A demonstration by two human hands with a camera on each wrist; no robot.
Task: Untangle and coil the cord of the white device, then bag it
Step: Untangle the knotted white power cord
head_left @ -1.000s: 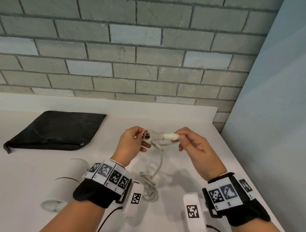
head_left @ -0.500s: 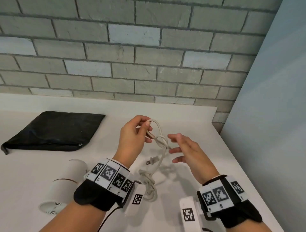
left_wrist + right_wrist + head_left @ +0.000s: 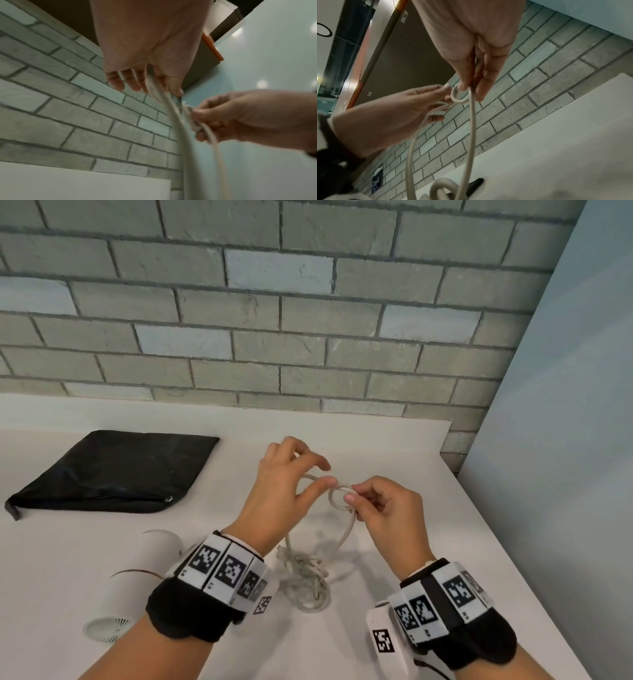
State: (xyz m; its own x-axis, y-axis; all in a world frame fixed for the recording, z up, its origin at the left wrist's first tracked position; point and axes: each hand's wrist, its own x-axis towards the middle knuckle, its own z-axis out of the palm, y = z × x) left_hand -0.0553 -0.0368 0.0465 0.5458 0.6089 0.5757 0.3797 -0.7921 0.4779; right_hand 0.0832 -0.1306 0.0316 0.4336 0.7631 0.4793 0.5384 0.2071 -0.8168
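Observation:
The white cord (image 3: 346,534) rises from a tangled heap (image 3: 308,583) on the white table (image 3: 445,508) to a small loop (image 3: 337,497) held in the air. My left hand (image 3: 284,491) pinches the cord (image 3: 164,100) beside the loop between thumb and fingers. My right hand (image 3: 383,508) pinches the loop (image 3: 458,94) from the right. The white cylindrical device (image 3: 137,577) lies on the table at lower left, partly behind my left wrist. The black bag (image 3: 109,474) lies flat at the back left.
A grey brick wall (image 3: 274,320) runs along the back of the table. A pale blue panel (image 3: 565,440) closes the right side. The table's right edge passes just beside my right wrist.
My right hand let go of the plug end, opened, then closed again on a small loop in the cord. Both hands came together, and the heap stayed on the table.

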